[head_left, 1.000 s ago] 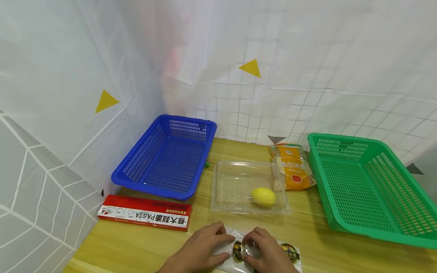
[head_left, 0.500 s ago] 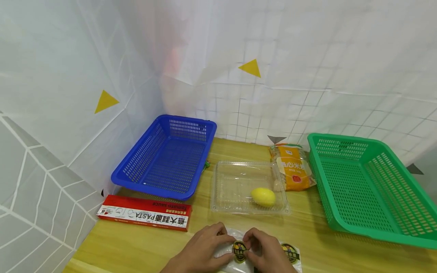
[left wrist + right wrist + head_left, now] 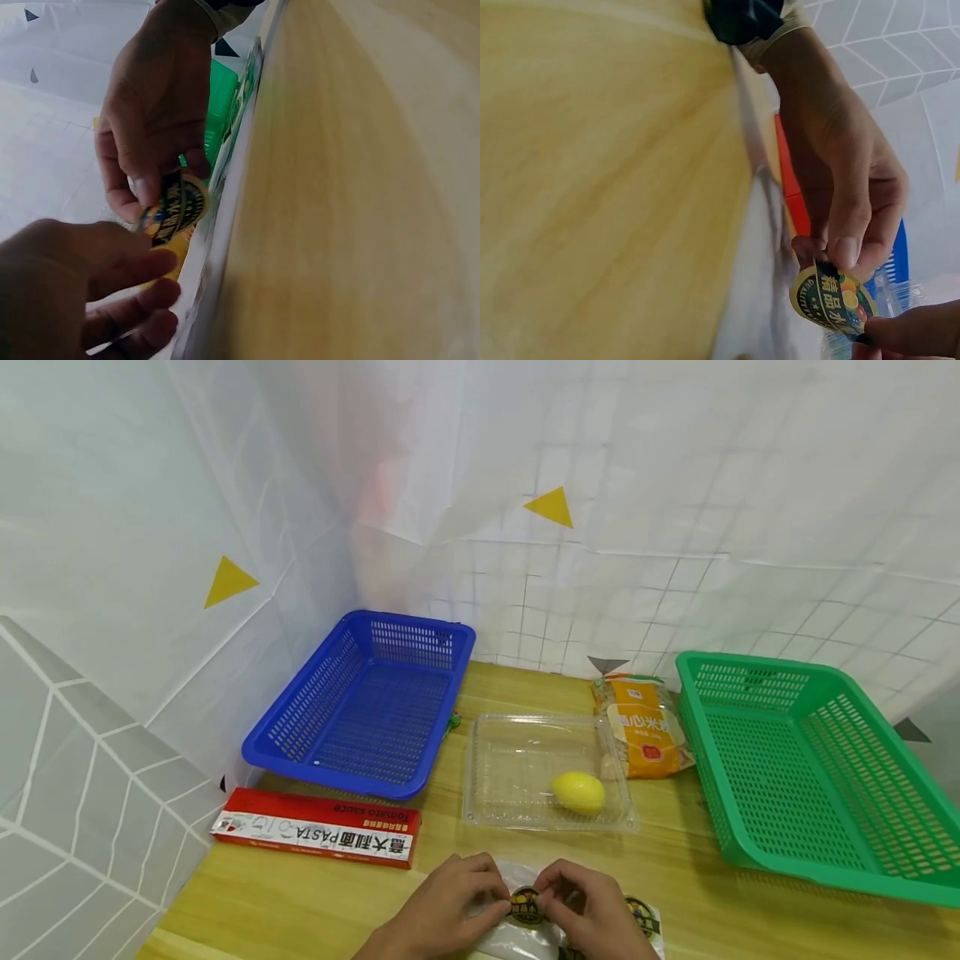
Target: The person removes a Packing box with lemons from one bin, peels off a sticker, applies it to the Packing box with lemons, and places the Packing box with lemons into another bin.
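Observation:
A round black-and-yellow sticker sits on a clear plastic packet at the table's front edge. My left hand and right hand both pinch this sticker from opposite sides. In the left wrist view the sticker stands up off the packet between my left hand's fingers and my right hand's thumb and fingers. The right wrist view shows the sticker curled upward, held by the left hand's fingertips and a right fingertip. A second sticker lies flat further right.
Behind the hands is a clear plastic tray holding a yellow lemon. An orange food packet lies beside it. A blue basket stands at the back left, a green basket at the right, and a red pasta box at the left.
The fingertips of both hands have drawn closer around the round sticker, and it has tipped up from lying flat on the packet.

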A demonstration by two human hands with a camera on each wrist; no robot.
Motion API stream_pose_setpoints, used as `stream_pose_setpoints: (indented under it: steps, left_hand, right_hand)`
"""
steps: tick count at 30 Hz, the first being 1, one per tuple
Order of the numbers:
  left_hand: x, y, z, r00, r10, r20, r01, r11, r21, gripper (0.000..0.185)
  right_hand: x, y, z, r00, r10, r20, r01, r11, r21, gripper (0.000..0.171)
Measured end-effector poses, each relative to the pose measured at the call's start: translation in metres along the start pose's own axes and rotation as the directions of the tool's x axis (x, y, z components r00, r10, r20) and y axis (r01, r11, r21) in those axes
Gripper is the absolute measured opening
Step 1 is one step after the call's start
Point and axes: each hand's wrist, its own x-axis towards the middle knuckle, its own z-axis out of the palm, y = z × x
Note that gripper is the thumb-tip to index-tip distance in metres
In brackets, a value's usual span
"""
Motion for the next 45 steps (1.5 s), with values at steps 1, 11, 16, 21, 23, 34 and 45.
stream_pose_setpoints:
  steps: [1,11,16,21,23,34,45]
  left_hand:
    - [0.001,0.000,0.000,1.000,0.005,-0.009,-0.005,1.000,-0.014,0.007]
    - [0.007,0.002,0.000,0.992,0.073,-0.104,-0.095,0.969,-0.230,0.008]
    - [0.009,0.009,-0.002,0.990,0.005,-0.139,-0.049,0.948,-0.314,0.007]
    - [0.012,0.012,-0.005,0.984,-0.101,-0.150,0.037,0.924,-0.381,0.009]
    - [0.014,0.013,-0.007,0.978,-0.142,-0.151,0.071,0.914,-0.399,0.009]
    - [0.029,0.018,-0.017,0.955,-0.236,-0.181,0.132,0.882,-0.453,0.004]
    - [0.054,0.026,-0.028,0.938,-0.282,-0.200,0.162,0.870,-0.466,0.004]
  right_hand:
    - [0.000,-0.002,-0.001,1.000,0.007,-0.006,-0.007,1.000,0.005,0.004]
    - [0.002,-0.017,-0.010,0.995,0.093,-0.033,-0.088,0.988,0.128,0.011]
    - [0.005,-0.023,-0.010,0.991,0.088,-0.100,-0.077,0.991,0.112,0.015]
    - [0.008,-0.030,-0.010,0.980,0.047,-0.194,-0.046,0.999,0.008,0.011]
    - [0.009,-0.032,-0.010,0.976,0.034,-0.216,-0.039,0.999,-0.016,0.009]
    - [0.018,-0.040,-0.019,0.968,0.048,-0.247,-0.032,0.997,0.067,0.010]
    - [0.034,-0.045,-0.036,0.959,-0.047,-0.279,0.068,0.996,0.066,0.007]
